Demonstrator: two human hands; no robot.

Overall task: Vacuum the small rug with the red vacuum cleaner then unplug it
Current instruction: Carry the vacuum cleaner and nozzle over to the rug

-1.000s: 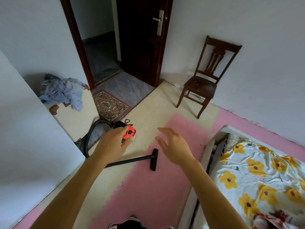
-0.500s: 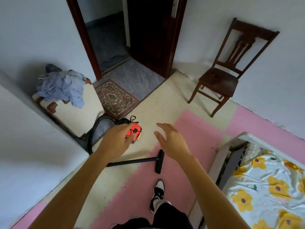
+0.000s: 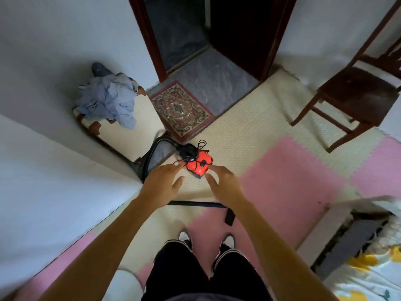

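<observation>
Both arms stretch forward and down. The left hand (image 3: 161,185) and right hand (image 3: 224,185) hover with fingers spread, holding nothing, just near of the red vacuum cleaner (image 3: 198,163) on the cream mat; the small rug (image 3: 181,110) lies farther, by the doorway.

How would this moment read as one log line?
stage: reaching | left hand: open | right hand: open | target: red vacuum cleaner | small rug: untouched
</observation>
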